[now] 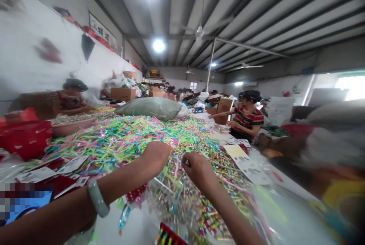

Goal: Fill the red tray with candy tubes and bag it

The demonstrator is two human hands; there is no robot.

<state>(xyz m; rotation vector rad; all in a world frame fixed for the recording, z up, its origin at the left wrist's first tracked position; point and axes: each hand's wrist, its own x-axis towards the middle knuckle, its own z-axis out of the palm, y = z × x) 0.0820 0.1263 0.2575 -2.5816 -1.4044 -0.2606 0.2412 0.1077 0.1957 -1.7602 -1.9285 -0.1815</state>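
My left hand point(156, 158), with a pale jade bangle point(97, 197) on its wrist, is over the near part of a big heap of green, pink and blue plastic strips point(119, 136). Its fingers are curled, mostly turned out of sight. To its right, my right hand point(197, 168) curls with thumb and forefinger close together; whatever it grips is too small to make out. Under and beside that hand lie many small multicoloured beaded sticks point(228, 171), partly beneath clear plastic. A red tray of colourful sticks point(168, 235) shows at the bottom edge.
Printed cards point(72, 164) lie at left near a red bag point(27, 135); more sheets point(246, 163) lie at right. A full green sack point(151, 108) rests behind the heap. One co-worker point(248, 116) sits at right, another point(72, 98) at left by a pink basin point(75, 126).
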